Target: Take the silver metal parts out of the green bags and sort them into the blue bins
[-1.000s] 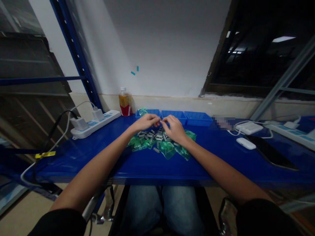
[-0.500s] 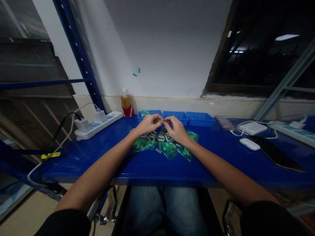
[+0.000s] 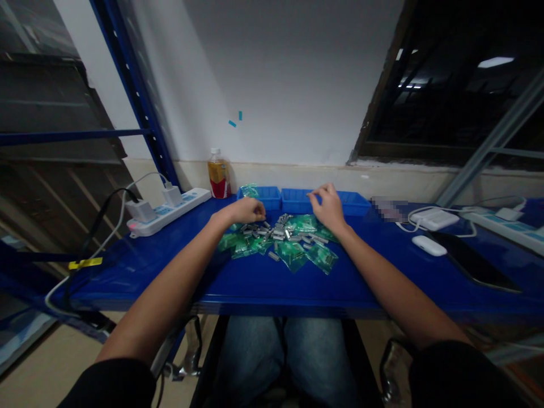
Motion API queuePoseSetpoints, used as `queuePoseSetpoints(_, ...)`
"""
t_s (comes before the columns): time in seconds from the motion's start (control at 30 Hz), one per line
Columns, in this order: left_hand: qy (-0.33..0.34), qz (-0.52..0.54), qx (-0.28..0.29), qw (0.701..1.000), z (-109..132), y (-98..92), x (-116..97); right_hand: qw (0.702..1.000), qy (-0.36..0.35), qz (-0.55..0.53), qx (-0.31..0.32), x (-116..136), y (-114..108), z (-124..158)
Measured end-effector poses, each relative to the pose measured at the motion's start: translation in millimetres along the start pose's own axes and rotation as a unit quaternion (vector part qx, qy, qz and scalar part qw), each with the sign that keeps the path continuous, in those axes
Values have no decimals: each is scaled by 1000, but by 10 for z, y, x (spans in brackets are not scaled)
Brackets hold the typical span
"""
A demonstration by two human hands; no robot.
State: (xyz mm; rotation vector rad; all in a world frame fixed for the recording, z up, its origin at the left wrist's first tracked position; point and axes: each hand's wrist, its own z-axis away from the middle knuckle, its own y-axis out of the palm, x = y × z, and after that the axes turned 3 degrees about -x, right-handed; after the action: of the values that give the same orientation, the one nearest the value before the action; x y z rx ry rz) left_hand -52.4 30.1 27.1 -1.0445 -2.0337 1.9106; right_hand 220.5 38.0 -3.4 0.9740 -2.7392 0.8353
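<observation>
Lying nearest to you on the blue table point(image 3: 263, 288) is one loose metal piece point(image 3: 273, 256), and its long axis is slanting, the left end pointing away from you and the right end toward you. On its right, a green bag point(image 3: 291, 258) is resting flat. Behind these, the pile of metal pieces point(image 3: 278, 229) is spreading among other bags, with its pieces pointing in many directions. Your left hand point(image 3: 245, 210) is hovering at the far left side of the pile, the fingers curling narrowly; I cannot tell if they are holding something. From these fingers, the pile is lying just beside, to the right and toward you, so this hand is being the nearer one. Your right hand point(image 3: 329, 209) is hovering farther from the pile, which is lying leftward and toward you from its fingertips. Its thumb and forefinger are standing close together, but whether they are pinching anything is not showing. Behind that hand, a blue tray point(image 3: 293, 199) is standing near the wall point(image 3: 297, 113).
</observation>
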Motion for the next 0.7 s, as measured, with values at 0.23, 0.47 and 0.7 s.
queuePoseSetpoints(0.23,-56,-83,45,994,-7,99,234,960,228,165,10,-745,-212,13)
queuePoseSetpoints(0.47,-107,-90,95,986,-18,111,131,937,276,209,43,-741,-181,62)
queuePoseSetpoints(0.7,-91,-71,53,992,-6,110,124,948,212,231,59,-462,-216,17)
